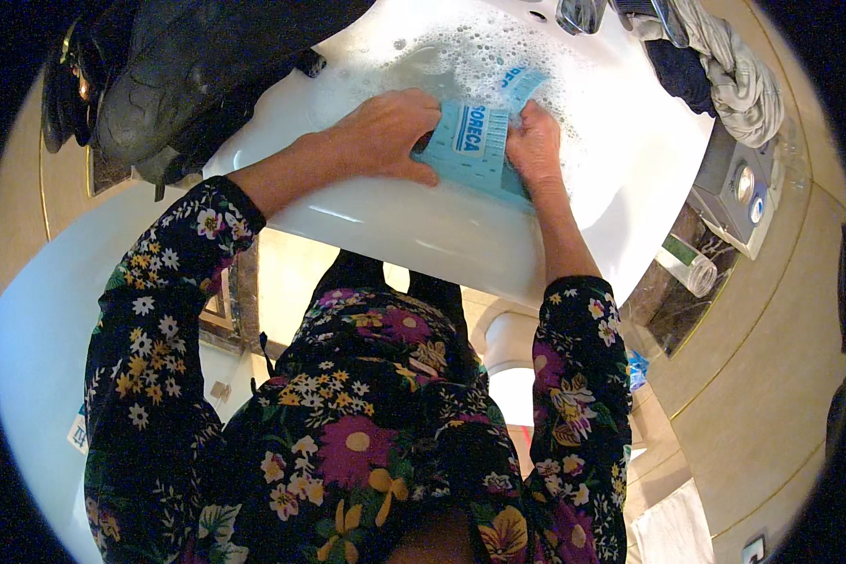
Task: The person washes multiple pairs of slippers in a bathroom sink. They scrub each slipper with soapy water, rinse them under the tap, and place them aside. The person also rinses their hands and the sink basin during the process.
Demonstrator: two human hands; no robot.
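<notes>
Over the white washbasin [348,218], a light-blue printed cloth [449,158] spreads between the person's two hands, close to the basin's front rim. The left hand [390,133] is half open, thumb well apart from the fingers, and has hold of the cloth's left edge; the right hand [538,148] is closed more tightly around its right side — a printed end sticks up just above the knuckles. Foamy water [442,45] lies beyond both hands, thick with white suds. A black leather item [174,80] covers the basin's far left; grey fabric [738,89] is bunched at the right, near a grey box with round fittings [731,193]. A clear glass jar [694,271] lies tipped on the dark marbled worktop [675,315].
</notes>
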